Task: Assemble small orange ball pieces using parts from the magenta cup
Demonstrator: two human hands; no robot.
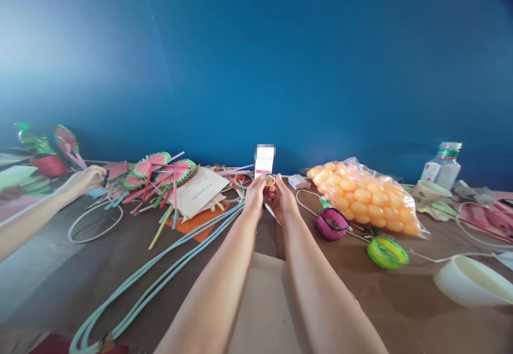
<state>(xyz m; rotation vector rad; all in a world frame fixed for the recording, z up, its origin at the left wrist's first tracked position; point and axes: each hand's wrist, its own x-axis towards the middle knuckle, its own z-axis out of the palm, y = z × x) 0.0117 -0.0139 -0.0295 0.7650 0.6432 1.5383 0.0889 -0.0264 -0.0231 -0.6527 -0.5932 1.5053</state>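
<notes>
My left hand (pixel 255 193) and my right hand (pixel 282 196) meet at the middle of the table, both closed. Between their fingertips is a small round yellow disc (pixel 270 180) with a darker centre; its exact kind is too small to make out. Right behind it, a phone (pixel 264 160) stands upright with a lit white screen showing a timer. A thin white pointed piece (pixel 272 213) lies below my hands, partly covered by them.
Light-blue tubes (pixel 180 244), papers (pixel 200 191) and watermelon-patterned paper fans (pixel 176 172) lie left. Another person's hand (pixel 91 179) reaches in there. Right are a bag of orange balls (pixel 363 196), a magenta pouch (pixel 332 222), a green-yellow ring (pixel 387 252), a white cup (pixel 460 284) and a bottle (pixel 442 166).
</notes>
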